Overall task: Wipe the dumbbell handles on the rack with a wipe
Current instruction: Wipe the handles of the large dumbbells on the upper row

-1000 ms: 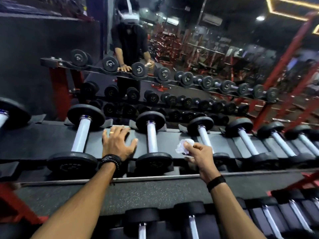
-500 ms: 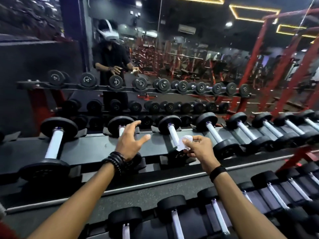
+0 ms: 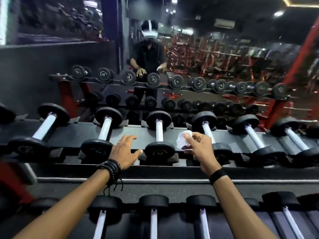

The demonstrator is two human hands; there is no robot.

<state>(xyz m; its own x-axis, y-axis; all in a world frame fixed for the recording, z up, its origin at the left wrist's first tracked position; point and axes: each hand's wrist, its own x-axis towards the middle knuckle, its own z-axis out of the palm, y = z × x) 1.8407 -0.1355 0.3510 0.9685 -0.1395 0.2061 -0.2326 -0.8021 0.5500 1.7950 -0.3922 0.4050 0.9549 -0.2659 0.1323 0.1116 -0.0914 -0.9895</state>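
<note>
**Hands over the top tier, wipe beside a dumbbell handle**

Since half a second ago the view has swung back to the left, so the mirrored person now stands nearer the middle of the frame, and the left hand [image 3: 124, 151] has dropped from a raised reach to lie low over the rack [image 3: 172, 172].

That left hand is spread, fingers straight and apart, gripping nothing; it sits between two dumbbells of the top tier, its thumb tip close to the near plate of the centre dumbbell [image 3: 159, 135]. A stack of dark bracelets [image 3: 111, 169] circles its wrist.

The right hand [image 3: 198, 149] pinches a crumpled white wipe [image 3: 184, 140] between thumb and curled fingers. The wipe hangs just to the right of the centre dumbbell's pale handle and just left of the next dumbbell [image 3: 208, 133]; whether it touches either cannot be told. The hand covers the lower part of that next handle. A black band [image 3: 217, 175] wraps the right wrist.

More dumbbells with white handles and black round plates line the tier to both sides, each in its own cradle. A lower tier [image 3: 153, 219] of dumbbells runs along the bottom, partly crossed by both forearms. Behind the rack a mirror [image 3: 224, 57] shows the person in a white headset, the same rack, and red gym frames.
</note>
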